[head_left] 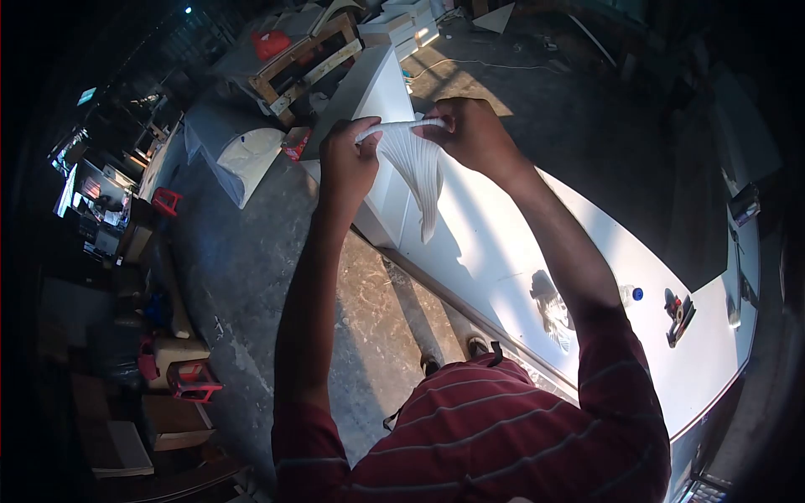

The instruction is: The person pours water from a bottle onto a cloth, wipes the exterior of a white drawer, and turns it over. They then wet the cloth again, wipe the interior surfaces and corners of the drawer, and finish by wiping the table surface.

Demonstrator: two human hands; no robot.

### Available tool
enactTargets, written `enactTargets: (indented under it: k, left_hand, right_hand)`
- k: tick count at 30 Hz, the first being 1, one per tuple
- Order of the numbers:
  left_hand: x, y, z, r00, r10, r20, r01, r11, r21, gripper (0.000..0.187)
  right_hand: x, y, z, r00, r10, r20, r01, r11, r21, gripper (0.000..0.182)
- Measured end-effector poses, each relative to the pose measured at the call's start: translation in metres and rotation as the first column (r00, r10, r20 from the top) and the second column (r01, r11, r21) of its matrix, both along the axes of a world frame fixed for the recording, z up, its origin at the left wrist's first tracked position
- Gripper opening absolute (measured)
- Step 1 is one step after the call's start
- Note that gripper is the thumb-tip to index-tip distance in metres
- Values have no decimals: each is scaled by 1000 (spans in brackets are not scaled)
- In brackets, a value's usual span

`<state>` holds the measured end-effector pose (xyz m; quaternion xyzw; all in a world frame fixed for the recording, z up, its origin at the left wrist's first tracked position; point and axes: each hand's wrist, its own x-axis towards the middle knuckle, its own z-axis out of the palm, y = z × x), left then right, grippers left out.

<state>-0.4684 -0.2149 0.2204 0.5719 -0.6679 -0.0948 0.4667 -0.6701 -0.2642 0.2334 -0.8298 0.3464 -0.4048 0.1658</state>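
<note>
A white ribbed knit glove [418, 172] hangs stretched between my two hands, its rolled edge pulled taut and its lower end tapering downward. My left hand [348, 159] pinches one end of that edge, while my right hand [474, 138] grips the other end with curled fingers. Below both hands lies a long white panel [478, 251]. On it rest a crumpled grey-and-white glove-like piece [549, 308], a clear bottle with a blue cap [638, 294], and a dark tool with red parts [678, 318].
An upright white panel [384, 88] stands beyond my hands. Wooden frames [306, 71] with a red bag [270, 44] are at the back left. Red stools [194, 380] and cardboard boxes [178, 419] stand along the left. Concrete floor [251, 285] shows beside my feet.
</note>
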Motion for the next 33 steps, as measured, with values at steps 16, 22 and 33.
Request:
enactTargets:
  k: [16,22,33]
  left_hand:
    - [-18,10,-12,519,-508,-688,756,648,92,52]
    - [-24,22,-84,582,-393,-712,748,602,279,41]
    - [-19,11,-121,-257,-67,-964,750,615,-242,50]
  right_hand:
    - [15,-9,71,884,220,412,-389,834,390,34]
    - [-4,-33,57,928,86,362,-244,875,418,33]
    - [-20,51,-69,858,295,-421,-448,830,-333,18]
